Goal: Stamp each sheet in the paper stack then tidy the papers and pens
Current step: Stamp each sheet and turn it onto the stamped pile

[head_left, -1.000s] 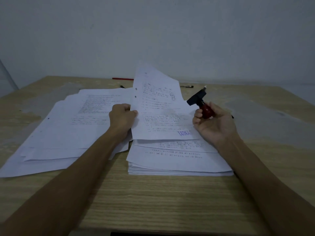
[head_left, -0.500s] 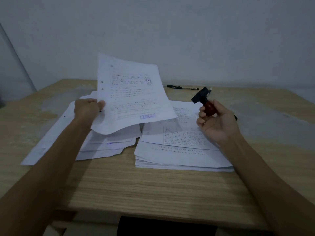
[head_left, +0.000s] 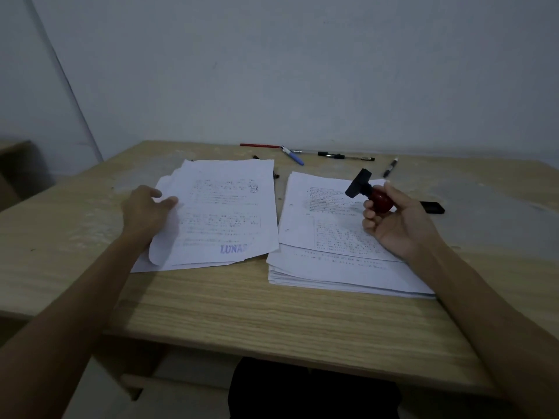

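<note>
Two piles of printed paper lie on the wooden desk (head_left: 272, 322). The left pile (head_left: 230, 213) has a top sheet with a blue "LUNAS" stamp mark near its bottom edge. My left hand (head_left: 145, 210) holds that sheet's left edge, which curls up under my fingers. The thicker right stack (head_left: 338, 261) lies beside it. Above this stack my right hand (head_left: 393, 219) grips a rubber stamp (head_left: 369, 192) by its red knob, its black base tilted up to the left, clear of the paper.
Several pens lie along the desk's far edge: a red one (head_left: 260, 145), a blue-capped one (head_left: 292, 155), black ones (head_left: 344, 155) and another (head_left: 390, 167). A black ink pad (head_left: 432, 207) sits right of my right hand. The wall is close behind.
My left hand has carried the stamped sheet from the right stack over to the left pile and laid it down. My right hand has kept the stamp raised.
</note>
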